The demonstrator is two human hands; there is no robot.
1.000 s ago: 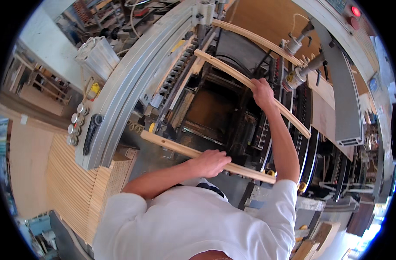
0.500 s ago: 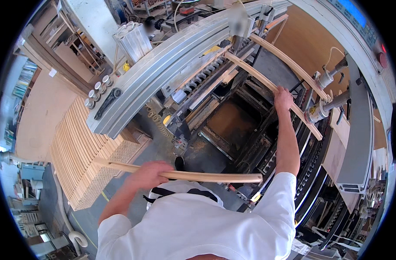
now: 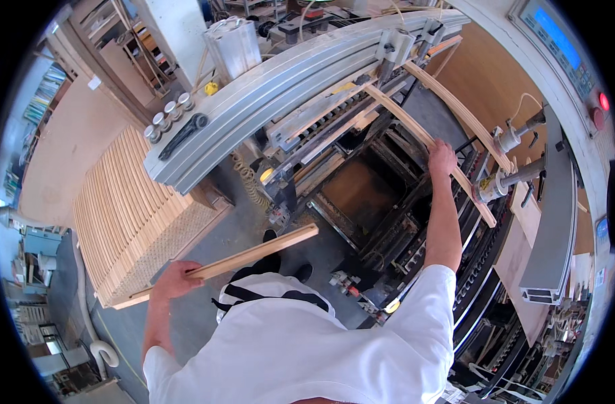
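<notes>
Gripped in my left hand (image 3: 177, 279) is a wooden strip (image 3: 257, 253), held at a slant beside the tall stack of like strips (image 3: 122, 215) on the left. Its far end points up and right, over the floor and my shoes. My right hand (image 3: 442, 159) is closed round a second wooden strip (image 3: 403, 120), which lies across the machine under its clamps. Another curved strip (image 3: 459, 108) runs alongside, farther right. Two cylindrical clamps (image 3: 494, 186) with dark levers stand by the near ends of these strips.
A thick metal beam (image 3: 267, 101) arches across the machine, with round knobs (image 3: 162, 121) and a black wrench (image 3: 184, 136) on it. A control panel (image 3: 563, 47) with a lit red lamp sits at upper right. Below lies a dusty pit (image 3: 361, 192). A pale hose (image 3: 85, 310) runs at left.
My left hand has moved left and down with its strip, whose right end now tilts upward and points away. My right hand stays on the strip in the machine. The view has shifted slightly.
</notes>
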